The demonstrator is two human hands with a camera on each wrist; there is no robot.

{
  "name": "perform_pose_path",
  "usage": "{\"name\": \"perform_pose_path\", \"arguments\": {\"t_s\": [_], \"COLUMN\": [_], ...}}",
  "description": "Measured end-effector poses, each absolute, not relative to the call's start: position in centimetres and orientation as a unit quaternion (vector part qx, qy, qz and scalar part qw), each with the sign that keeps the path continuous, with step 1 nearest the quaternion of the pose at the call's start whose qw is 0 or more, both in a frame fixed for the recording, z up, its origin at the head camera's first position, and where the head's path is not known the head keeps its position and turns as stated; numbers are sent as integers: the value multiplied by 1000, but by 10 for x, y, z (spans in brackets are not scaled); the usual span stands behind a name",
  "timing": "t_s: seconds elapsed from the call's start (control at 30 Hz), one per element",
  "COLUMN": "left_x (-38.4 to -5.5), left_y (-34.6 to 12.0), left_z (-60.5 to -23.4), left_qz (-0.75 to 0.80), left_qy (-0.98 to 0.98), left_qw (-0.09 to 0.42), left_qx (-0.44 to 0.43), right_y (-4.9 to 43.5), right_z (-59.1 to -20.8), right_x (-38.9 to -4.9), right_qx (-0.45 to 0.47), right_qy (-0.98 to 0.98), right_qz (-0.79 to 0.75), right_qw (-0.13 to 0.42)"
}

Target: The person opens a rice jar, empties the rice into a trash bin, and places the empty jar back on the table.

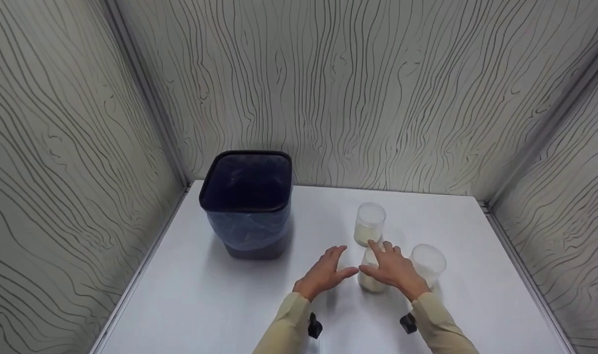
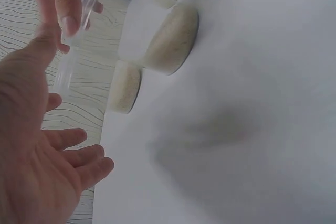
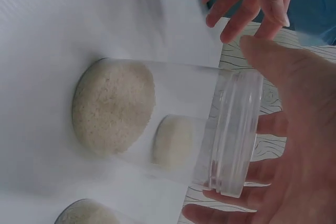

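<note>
Where the right fingers spread, three clear jars hold pale grains.

I see a clear jar standing, pale grains inside, the right hand by its top, the left hand beside it. A second jar stands behind it, a third jar on its right.

A dark, square-mouthed plastic bin stands near the far-left corner of the white table. To its right, a clear cylindrical plastic jar stands towards the far edge, a second clear jar before it, and a third clear jar nearest the right edge. Pale grains lie in all three.
</note>
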State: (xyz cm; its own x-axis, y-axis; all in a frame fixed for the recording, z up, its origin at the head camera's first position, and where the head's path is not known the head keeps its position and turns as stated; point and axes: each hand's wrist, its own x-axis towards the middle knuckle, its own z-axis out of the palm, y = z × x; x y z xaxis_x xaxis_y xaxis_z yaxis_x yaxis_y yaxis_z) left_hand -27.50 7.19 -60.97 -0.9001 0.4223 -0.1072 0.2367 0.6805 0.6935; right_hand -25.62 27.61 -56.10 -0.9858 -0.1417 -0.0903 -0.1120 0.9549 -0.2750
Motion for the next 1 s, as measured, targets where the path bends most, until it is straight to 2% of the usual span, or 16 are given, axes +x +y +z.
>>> {"name": "perform_pose_path", "arguments": {"t_s": [0.3,1.0], "left_x": [-272,-267], "left_y": [80,93], "left_z": [-621,-620], "left_qz": [366,367], "left_qy": [902,899], "left_qw": [141,158], "left_qx": [180,180], "right_y": [275,288], "right_z": [-566,-570], "right_x": [-260,-263], "right_qx": [-68,-47], "right_qy": [985,975], "right_qz": [-156,-215], "right_qw": [18,13]}}
